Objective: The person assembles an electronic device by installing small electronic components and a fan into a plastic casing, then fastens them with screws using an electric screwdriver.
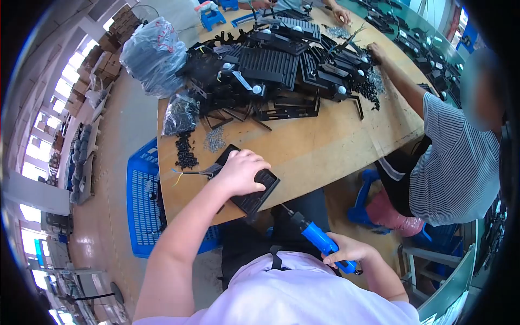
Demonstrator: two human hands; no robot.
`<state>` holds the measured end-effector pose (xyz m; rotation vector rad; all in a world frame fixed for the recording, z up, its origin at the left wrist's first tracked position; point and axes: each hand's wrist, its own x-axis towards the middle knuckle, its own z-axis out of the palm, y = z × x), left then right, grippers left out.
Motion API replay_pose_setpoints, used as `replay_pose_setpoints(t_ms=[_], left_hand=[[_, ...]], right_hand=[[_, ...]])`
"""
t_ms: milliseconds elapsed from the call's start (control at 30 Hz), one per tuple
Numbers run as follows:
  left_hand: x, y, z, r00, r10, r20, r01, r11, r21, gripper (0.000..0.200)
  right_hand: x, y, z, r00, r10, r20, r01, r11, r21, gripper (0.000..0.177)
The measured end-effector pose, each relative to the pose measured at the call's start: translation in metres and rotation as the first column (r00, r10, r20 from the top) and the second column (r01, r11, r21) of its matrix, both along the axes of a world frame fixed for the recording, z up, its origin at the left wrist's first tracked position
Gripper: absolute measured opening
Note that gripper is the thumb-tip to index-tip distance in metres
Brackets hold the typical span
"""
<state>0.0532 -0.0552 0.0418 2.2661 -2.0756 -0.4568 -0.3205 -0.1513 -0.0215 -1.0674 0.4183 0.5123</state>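
Left fingers (254, 157) spread over black housing (251, 201); right fingers (331, 258) curled round blue driver (318, 238), apart from housing; completion unverifiable.

No text, label, brand, number or sign can be read; red print on the clear plastic bag (154, 57), beyond and to the left of the left hand (242, 172), is too small and creased to make out; pale marks on the pink bag (385, 212), beyond and to the right of the right hand (348, 250), are blurred; no lettering is legible on the black housing (254, 196) under the left hand or the blue driver (319, 238) in the right.
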Motion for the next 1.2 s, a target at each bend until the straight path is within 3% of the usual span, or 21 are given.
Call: replay_pose_setpoints(t_ms=[100,300,467,567,700,800,867,900,1000,1067,1100,1133,1200], left_hand=[[0.005,-0.034,0.013,0.995,-0.087,0.039,0.074,0.964,0.254,0.053],[0.000,-0.054,0.015,0.983,-0.156,0.097,0.110,0.923,0.368,0.048],[0.004,-0.039,0.029,0.995,-0.099,-0.005,0.097,0.957,0.275,0.045],[0.021,-0.020,0.028,0.996,-0.055,-0.076,0.065,0.989,0.134,0.046],[0.048,0.008,0.037,0.935,0.138,-0.326,-0.129,0.990,0.049,0.046],[0.067,0.025,0.021,0.798,0.235,-0.555,-0.229,0.970,0.082,0.043],[0.070,0.043,0.015,0.850,0.146,-0.506,-0.197,0.979,-0.048,0.042],[0.068,0.055,0.012,0.841,0.151,-0.520,-0.272,0.948,-0.165,0.040],[0.051,0.112,0.026,0.596,0.226,-0.770,-0.603,0.760,-0.244,0.034],[0.040,0.163,0.037,0.508,0.293,-0.810,-0.796,0.520,-0.311,0.032],[0.039,0.185,0.026,0.346,0.155,-0.925,-0.887,0.377,-0.268,0.034],[0.040,0.212,0.027,0.286,0.235,-0.929,-0.951,0.191,-0.244,0.036],[0.064,0.253,-0.019,0.128,-0.096,-0.987,-0.979,-0.172,-0.110,0.030]], right_hand=[[-0.011,0.007,0.003,0.991,-0.132,-0.001,0.132,0.990,0.056,0.073],[-0.026,0.017,0.004,0.958,-0.287,0.012,0.286,0.956,0.067,0.069],[-0.033,0.014,-0.001,0.932,-0.363,0.010,0.361,0.930,0.068,0.074],[-0.025,0.005,-0.003,0.939,-0.326,0.107,0.331,0.943,-0.029,0.062],[0.004,-0.005,0.013,0.920,-0.373,0.120,0.382,0.922,-0.063,0.061],[0.036,-0.025,0.003,0.904,-0.390,0.172,0.410,0.907,-0.095,0.071],[0.065,-0.030,0.014,0.887,-0.419,0.194,0.449,0.881,-0.148,0.064],[0.079,-0.038,0.005,0.890,-0.404,0.211,0.450,0.852,-0.267,0.062],[0.112,-0.051,-0.005,0.847,-0.471,0.247,0.514,0.844,-0.151,0.053],[0.135,-0.061,-0.010,0.852,-0.466,0.240,0.512,0.836,-0.196,0.049],[0.144,-0.061,-0.005,0.862,-0.452,0.227,0.499,0.836,-0.228,0.048],[0.155,-0.059,-0.001,0.867,-0.446,0.221,0.493,0.830,-0.260,0.048],[0.166,-0.062,-0.001,0.864,-0.462,0.199,0.500,0.833,-0.237,0.050]])
